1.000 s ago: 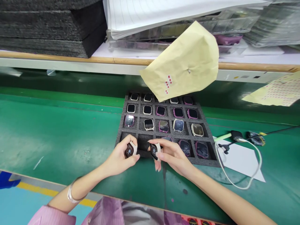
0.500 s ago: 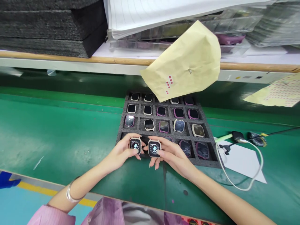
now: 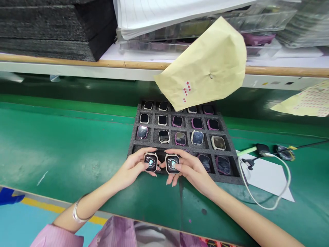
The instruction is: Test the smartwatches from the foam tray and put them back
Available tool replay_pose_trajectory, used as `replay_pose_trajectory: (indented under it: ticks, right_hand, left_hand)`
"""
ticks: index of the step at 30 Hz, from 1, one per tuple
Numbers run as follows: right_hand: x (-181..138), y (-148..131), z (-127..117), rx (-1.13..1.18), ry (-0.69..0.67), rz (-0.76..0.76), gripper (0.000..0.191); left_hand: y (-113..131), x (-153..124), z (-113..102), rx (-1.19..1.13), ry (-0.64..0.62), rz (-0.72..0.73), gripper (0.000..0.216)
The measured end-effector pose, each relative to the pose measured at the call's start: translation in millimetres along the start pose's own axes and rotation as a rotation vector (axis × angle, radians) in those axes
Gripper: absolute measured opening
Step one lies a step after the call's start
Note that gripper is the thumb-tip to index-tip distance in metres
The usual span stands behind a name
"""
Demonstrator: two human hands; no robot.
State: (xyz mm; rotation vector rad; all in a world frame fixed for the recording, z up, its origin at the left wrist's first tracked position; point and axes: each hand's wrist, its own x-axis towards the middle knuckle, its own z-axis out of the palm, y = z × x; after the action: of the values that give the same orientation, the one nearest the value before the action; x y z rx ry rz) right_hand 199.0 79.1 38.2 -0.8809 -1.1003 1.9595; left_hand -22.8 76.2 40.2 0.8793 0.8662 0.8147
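Observation:
My left hand [image 3: 137, 167] grips a light-framed smartwatch case [image 3: 150, 161], its lit screen facing up and my thumb on the glass. In my right hand [image 3: 189, 168] is a second lit smartwatch [image 3: 172, 162] of the same look, with my thumb also on its screen. Both show a dial with small text above. They are side by side, slightly apart, over the front edge of a dark grey foam tray [image 3: 185, 146]. Several strapless watches with beige or purple frames lie in the tray's compartments, such as a purple one [image 3: 180, 139]. My hands hide part of the front row.
A yellow paper [image 3: 205, 65] hangs from the shelf edge over the tray's back row. White paper [image 3: 273, 178], a looped white cable [image 3: 288, 178] and a small black block [image 3: 262, 149] lie to the right. Black foam blocks [image 3: 46, 31] are stacked on the shelf.
Both hands and their watches sit very slightly further right in the picture. The grips stay the same, and both screens remain lit.

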Motion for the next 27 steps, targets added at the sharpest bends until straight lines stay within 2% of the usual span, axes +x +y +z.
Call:
replay_pose_trajectory:
  ticks: [8, 10, 14, 19, 25, 27]
  right_hand:
    - [1.1, 1.4, 1.0, -0.022, 0.002, -0.019, 0.031]
    - [0.7, 1.8, 1.7, -0.036, 0.006, -0.037, 0.034]
    - [0.5, 3.3, 0.4, -0.036, -0.041, -0.085, 0.044]
    - [1.9, 6.0, -4.1, -0.065, -0.068, -0.137, 0.040]
    - [0.3, 4.2, -3.9, -0.088, -0.065, -0.081, 0.032]
    - [0.0, 3.3, -3.8, -0.084, -0.059, -0.073, 0.036]
  left_hand:
    - [1.0, -0.6, 0.2, 0.034, -0.011, 0.003, 0.042]
    - [0.8, -1.0, 0.6, 0.065, -0.027, 0.007, 0.043]
    - [-1.9, -1.3, 0.9, 0.246, 0.014, 0.078, 0.045]
    - [-5.4, -1.1, 0.1, 0.462, 0.050, 0.115, 0.030]
    - [-6.2, -2.8, 1.0, 0.451, -0.009, 0.054, 0.026]
    - [-6.1, -3.0, 1.0, 0.453, -0.006, 0.066, 0.026]
